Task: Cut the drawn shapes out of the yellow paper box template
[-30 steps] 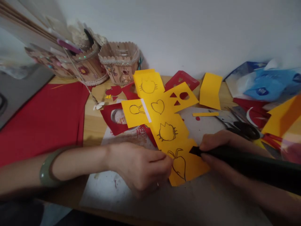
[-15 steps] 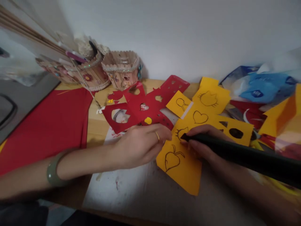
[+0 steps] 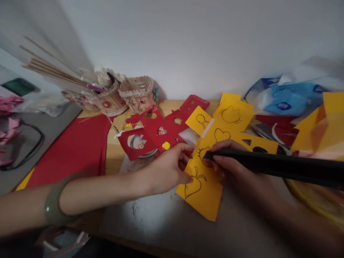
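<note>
A yellow paper cross-shaped cutout (image 3: pixel 205 200) lies on a pale board, with black outlines of a heart, a cat face and a strawberry-like fruit, and some cut-out holes. My left hand (image 3: pixel 169 166) is at its left edge, thumb on the paper beside the fruit drawing, other fingers curled at the edge. My right hand (image 3: pixel 228 159) grips a long black pen-like tool (image 3: pixel 268 163); its tip meets the cat-face outline near the paper's left edge. What kind of tool it is I cannot tell. Behind my left hand lies a red paper cutout (image 3: pixel 152 125) with shaped holes.
Decorated wooden-stick pots (image 3: pixel 138 95) stand by the wall, one holding sticks and pens. Red sheets (image 3: pixel 77 150) lie at left beside a grey mat (image 3: pixel 57 123). A blue plastic packet (image 3: pixel 285 98) and folded yellow paper (image 3: pixel 319 125) sit at right. The pale board (image 3: pixel 150 218) spans the front.
My left hand has opened its thumb away from the fingers and lowered it onto the yellow paper. The tool's tip stays at the cat-face outline. The view has shifted slightly.
</note>
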Demonstrator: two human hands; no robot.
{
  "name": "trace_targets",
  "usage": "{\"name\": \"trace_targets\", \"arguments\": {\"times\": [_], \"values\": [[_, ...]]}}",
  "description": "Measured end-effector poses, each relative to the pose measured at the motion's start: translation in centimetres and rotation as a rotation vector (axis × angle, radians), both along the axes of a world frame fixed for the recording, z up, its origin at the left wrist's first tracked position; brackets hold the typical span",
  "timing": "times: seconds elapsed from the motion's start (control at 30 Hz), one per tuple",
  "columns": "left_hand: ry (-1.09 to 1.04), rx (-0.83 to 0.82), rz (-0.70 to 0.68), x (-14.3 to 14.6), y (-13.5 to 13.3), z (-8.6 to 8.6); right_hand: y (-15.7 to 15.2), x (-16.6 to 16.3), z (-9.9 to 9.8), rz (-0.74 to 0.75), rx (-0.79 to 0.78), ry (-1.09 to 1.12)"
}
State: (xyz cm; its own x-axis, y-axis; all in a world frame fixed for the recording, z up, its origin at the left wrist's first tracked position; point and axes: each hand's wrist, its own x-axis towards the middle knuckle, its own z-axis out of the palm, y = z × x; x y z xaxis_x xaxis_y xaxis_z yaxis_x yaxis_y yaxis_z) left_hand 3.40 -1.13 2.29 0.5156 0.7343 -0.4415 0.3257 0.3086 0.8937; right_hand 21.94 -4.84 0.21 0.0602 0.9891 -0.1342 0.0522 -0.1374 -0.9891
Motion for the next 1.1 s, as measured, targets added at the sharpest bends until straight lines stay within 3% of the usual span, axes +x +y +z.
{"name": "trace_targets", "arguments": {"times": [0.13, 0.23, 0.57, 0.73, 0.83, 1.1], "values": [[-0.041, -0.115, 0.085, 0.4, 0.0, 0.5, 0.0, 0.2, -0.3, -0.026, -0.005, 0.239], [-0.068, -0.151, 0.102, 0.5, 0.0, 0.7, -0.1, 0.3, -0.1, -0.03, -0.025, 0.29], [-0.143, -0.168, 0.071, 0.1, -0.1, 0.5, -0.7, 0.3, 0.2, 0.017, 0.025, 0.191], [-0.127, -0.146, 0.064, 0.1, 0.1, 0.6, -0.7, 0.6, 0.9, 0.058, 0.066, -0.051], [-0.076, -0.055, 0.037, -0.1, 0.4, 0.8, -0.9, 0.6, 1.7, 0.059, 0.142, -0.232], [0.195, 0.45, -0.181, -1.7, 2.0, 0.8, -1.2, 0.1, 4.3, 0.043, 0.164, -0.425]]}}
